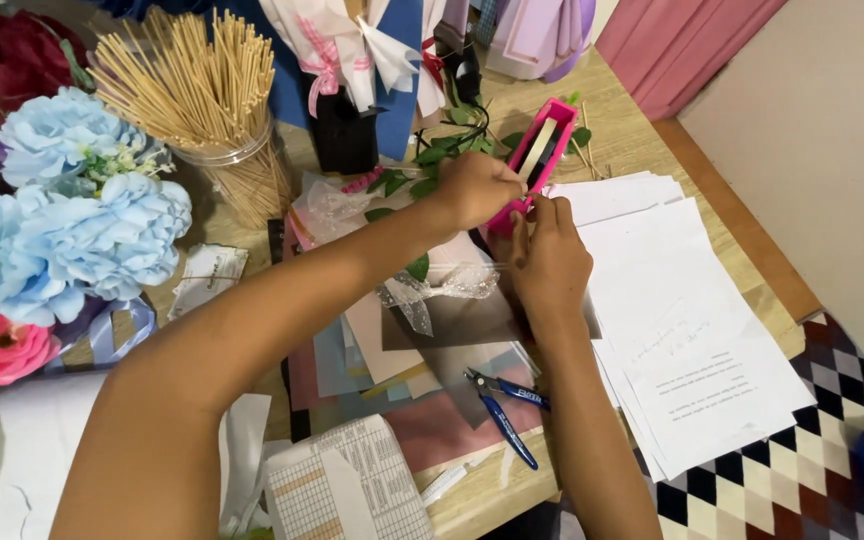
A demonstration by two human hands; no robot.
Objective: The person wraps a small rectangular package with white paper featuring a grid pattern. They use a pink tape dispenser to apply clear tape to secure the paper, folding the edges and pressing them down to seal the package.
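Head camera looks down at two bare arms reaching over a messy wooden table (642, 140). Left hand (474, 188) is curled tight around a pink tape dispenser (534, 160) standing near the back of the table. Right hand (550, 255) is just beside it, fingertips pinched together at its bottom end. A clear jar (242, 175) holds lots of thin wooden sticks (187, 75). Blue pliers (502, 405) lie on coloured paper. White sheets (697, 340) are stacked nearby.
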